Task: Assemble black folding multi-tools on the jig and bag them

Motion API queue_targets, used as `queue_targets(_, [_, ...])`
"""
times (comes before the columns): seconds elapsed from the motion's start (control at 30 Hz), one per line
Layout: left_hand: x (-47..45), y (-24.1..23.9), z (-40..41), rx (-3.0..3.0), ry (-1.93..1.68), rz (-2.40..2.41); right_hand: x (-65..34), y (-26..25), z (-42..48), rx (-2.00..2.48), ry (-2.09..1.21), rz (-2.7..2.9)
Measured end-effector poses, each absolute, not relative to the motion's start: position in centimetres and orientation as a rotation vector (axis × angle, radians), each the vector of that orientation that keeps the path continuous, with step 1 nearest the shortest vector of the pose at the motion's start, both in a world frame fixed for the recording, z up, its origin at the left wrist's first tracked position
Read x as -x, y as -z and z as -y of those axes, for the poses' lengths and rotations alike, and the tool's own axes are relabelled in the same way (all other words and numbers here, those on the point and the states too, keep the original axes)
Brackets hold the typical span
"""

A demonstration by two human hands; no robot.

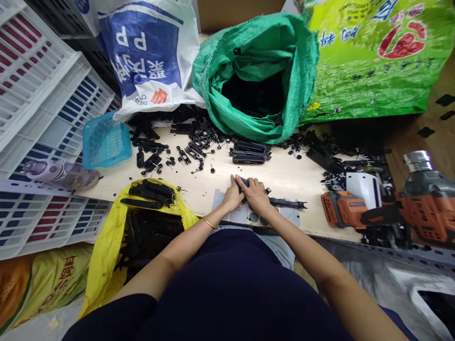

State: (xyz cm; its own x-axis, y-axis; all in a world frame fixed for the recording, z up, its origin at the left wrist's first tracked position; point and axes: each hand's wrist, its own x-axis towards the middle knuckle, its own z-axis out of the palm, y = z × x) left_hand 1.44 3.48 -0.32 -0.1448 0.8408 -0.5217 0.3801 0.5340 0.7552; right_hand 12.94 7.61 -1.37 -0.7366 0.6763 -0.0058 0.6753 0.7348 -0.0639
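Note:
My left hand (232, 195) and my right hand (255, 193) meet at the near edge of the wooden table (284, 175), both closed on one long black plastic part (284, 203) that sticks out to the right of my right hand. Under them lies a grey jig plate (245, 215) with round holes. A gold bangle sits on my left wrist. Further back rest a stack of similar black parts (250, 152) and loose small black pieces (188, 154).
An open green sack (259, 76) stands behind the table, flanked by a blue-white bag (149, 52) and a green printed bag (373, 61). An orange power driver (355, 208) lies right. A yellow bag (142, 222) of black parts, a blue basket (104, 139) and white crates (39, 94) are left.

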Motion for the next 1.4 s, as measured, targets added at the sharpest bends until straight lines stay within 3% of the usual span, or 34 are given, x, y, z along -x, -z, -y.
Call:
queue_targets(0.27, [1.4, -1.3, -3.4, -1.205, -0.324, -1.744, -15.8, 0.1, -4.4, 0.938, -0.467, 2.412])
queue_targets(0.4, [3.3, -3.3, -4.1, -1.771, -0.26, -2.029, -21.0, -1.2, -0.5, 1.293, -0.94, 2.04])
queue_targets(0.5, [2.9, -3.5, -7.2, -2.398, -0.245, -1.627, -23.7, -0.7, 0.5, 1.556, -1.124, 1.836])
queue_targets(0.6, [1.6, -2.6, -10.3, -2.642, 0.053, -1.149, -24.8, 0.1, -0.2, 1.63, -1.258, 1.749])
queue_targets(0.77, [0.6, -2.6, -9.1, -2.453, 0.223, -1.281, -24.2, 0.3, -2.0, 1.645, -1.683, 1.302])
queue_targets(0.87, [-0.1, -4.2, -5.1, -2.265, 0.186, -1.423, -21.3, -0.6, -3.1, 1.58, -1.412, 1.191])
queue_targets(0.97, [-1.1, -5.5, -1.8, -2.061, -0.08, -1.509, -17.8, -2.0, -4.6, 1.478, -1.217, 1.016])
queue_targets(1.13, [-3.4, -5.0, 0.5, -1.623, -0.477, -1.503, -15.3, -3.6, -6.5, 1.339, -1.445, 0.763])
queue_targets(1.27, [-4.2, -4.4, 0.8, -1.457, -0.575, -1.514, -15.7, -3.9, -6.7, 1.312, -1.414, 0.811])
queue_targets(1.4, [-3.6, -4.6, -0.6, -1.078, -0.596, -1.187, -15.9, -4.0, -5.8, 1.227, -1.437, 0.845])
